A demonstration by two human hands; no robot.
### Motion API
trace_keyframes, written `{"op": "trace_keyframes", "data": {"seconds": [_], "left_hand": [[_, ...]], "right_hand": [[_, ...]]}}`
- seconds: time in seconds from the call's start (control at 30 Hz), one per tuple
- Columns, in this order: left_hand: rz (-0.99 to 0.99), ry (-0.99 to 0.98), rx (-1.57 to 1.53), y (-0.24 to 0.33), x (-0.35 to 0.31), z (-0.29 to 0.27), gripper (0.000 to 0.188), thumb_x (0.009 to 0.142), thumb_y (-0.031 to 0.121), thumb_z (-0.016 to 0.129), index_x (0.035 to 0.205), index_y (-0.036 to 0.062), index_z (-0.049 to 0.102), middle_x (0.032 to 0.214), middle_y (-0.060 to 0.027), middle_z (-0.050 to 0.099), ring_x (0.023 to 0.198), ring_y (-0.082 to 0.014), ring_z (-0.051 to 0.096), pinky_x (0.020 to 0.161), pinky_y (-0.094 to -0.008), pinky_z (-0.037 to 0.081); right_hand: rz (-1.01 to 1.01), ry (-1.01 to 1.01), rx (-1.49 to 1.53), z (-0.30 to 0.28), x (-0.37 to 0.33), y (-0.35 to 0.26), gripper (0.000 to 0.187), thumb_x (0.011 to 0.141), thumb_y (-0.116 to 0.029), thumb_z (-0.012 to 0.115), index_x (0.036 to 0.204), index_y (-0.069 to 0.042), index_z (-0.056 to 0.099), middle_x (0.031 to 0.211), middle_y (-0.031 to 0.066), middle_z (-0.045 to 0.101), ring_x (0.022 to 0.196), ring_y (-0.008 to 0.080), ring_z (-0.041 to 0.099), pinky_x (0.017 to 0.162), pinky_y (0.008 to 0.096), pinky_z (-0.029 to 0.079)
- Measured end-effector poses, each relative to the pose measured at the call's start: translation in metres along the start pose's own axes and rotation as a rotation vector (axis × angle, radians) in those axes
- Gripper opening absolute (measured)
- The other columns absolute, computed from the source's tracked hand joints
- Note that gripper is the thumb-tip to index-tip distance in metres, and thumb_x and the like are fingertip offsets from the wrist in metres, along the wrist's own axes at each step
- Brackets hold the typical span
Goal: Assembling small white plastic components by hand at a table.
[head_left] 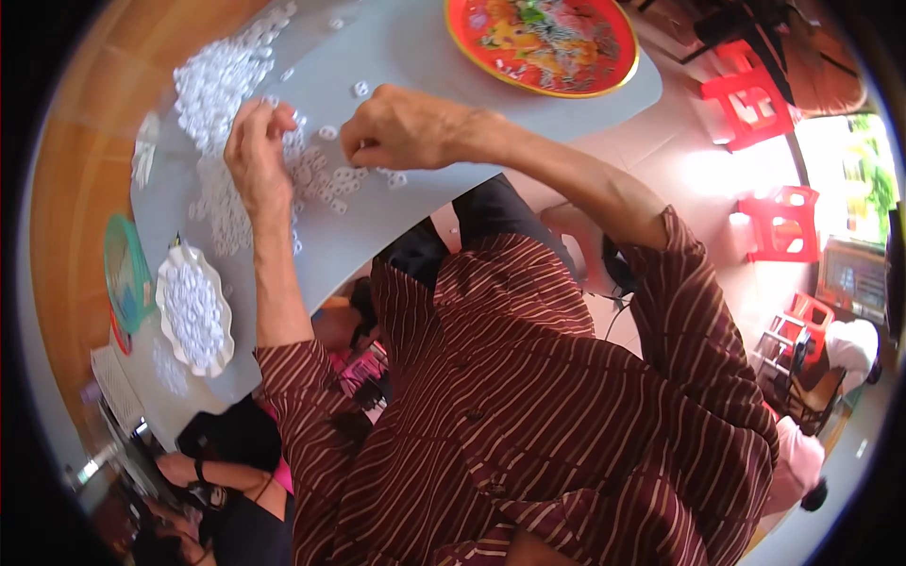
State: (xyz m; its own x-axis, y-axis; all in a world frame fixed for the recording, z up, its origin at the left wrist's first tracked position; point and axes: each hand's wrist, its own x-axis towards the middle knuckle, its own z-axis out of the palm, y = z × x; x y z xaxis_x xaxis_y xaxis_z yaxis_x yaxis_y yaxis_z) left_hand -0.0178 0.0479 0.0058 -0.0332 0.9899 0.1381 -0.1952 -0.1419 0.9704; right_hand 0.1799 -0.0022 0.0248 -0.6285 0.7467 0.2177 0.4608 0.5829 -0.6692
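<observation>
Small white plastic pieces, some with holes like rings or links, lie across the grey-blue table. My left hand (258, 156) is over them with fingers curled toward the thumb; a white piece shows at its fingertips, but I cannot make out what it grips. To its right, my right hand (401, 127) is closed with the knuckles up, and its fingers hide anything in them. A loose white piece (327, 133) lies between the hands. A scattered group of pieces (326, 176) is below them, and a large heap (222, 90) spreads beyond the left hand.
A red round tray (620, 71) with a floral pattern stands at the far right of the table. At the left are a white scalloped dish (223, 351) full of white pieces and a green basket (143, 283). Another person's arm (231, 474) rests at lower left. Red stools (788, 222) stand on the floor.
</observation>
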Motion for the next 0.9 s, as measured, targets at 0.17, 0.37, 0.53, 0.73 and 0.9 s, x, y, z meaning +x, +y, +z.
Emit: {"op": "trace_keyframes", "data": {"seconds": [0.17,0.37,0.53,0.73,0.9], "left_hand": [[0.024,-0.065,-0.031,0.005,0.0,0.004,0.012,0.084,0.009,0.055,0.086,-0.0027,0.058,0.069,-0.0056,0.053,0.078,-0.0173,0.053,0.078,-0.0301,0.041],[0.03,-0.135,-0.009,0.004,-0.005,0.008,0.011,0.085,0.009,0.054,0.082,-0.0012,0.058,0.068,-0.0052,0.052,0.079,-0.0169,0.053,0.077,-0.0295,0.041],[0.028,-0.159,0.019,0.001,-0.003,0.009,0.013,0.085,0.01,0.054,0.084,-0.0018,0.059,0.069,-0.0053,0.053,0.078,-0.0162,0.054,0.076,-0.0279,0.041],[-0.07,-0.063,0.06,-0.004,-0.006,0.017,0.015,0.086,0.011,0.055,0.089,-0.0027,0.06,0.07,-0.0048,0.055,0.076,-0.0143,0.053,0.074,-0.0258,0.041],[-0.048,-0.148,-0.004,0.001,-0.008,0.011,0.014,0.086,0.01,0.054,0.09,-0.002,0.06,0.07,-0.004,0.054,0.077,-0.0142,0.053,0.075,-0.0258,0.039]], "right_hand": [[0.107,0.209,-0.122,-0.009,-0.034,-0.027,0.033,0.073,-0.017,0.071,0.101,-0.004,0.059,0.076,0.0138,0.06,0.071,0.0316,0.06,0.065,0.0396,0.048],[0.3,0.175,-0.295,0.002,-0.051,-0.01,0.058,0.066,-0.024,0.078,0.112,0.001,0.052,0.09,0.0183,0.054,0.083,0.0368,0.058,0.074,0.0416,0.048],[0.26,0.234,-0.143,0.012,-0.019,0.0,0.046,0.067,-0.021,0.077,0.1,0.004,0.057,0.096,0.0237,0.058,0.087,0.0385,0.06,0.079,0.0411,0.049],[0.096,0.491,-0.119,-0.016,-0.019,0.017,0.021,0.072,-0.012,0.068,0.088,0.0,0.065,0.078,0.0158,0.065,0.069,0.0287,0.064,0.066,0.0356,0.052],[0.163,0.525,-0.425,-0.091,-0.05,0.046,0.017,0.076,-0.017,0.064,0.086,-0.003,0.068,0.072,0.0131,0.066,0.068,0.0277,0.065,0.064,0.036,0.053]]}}
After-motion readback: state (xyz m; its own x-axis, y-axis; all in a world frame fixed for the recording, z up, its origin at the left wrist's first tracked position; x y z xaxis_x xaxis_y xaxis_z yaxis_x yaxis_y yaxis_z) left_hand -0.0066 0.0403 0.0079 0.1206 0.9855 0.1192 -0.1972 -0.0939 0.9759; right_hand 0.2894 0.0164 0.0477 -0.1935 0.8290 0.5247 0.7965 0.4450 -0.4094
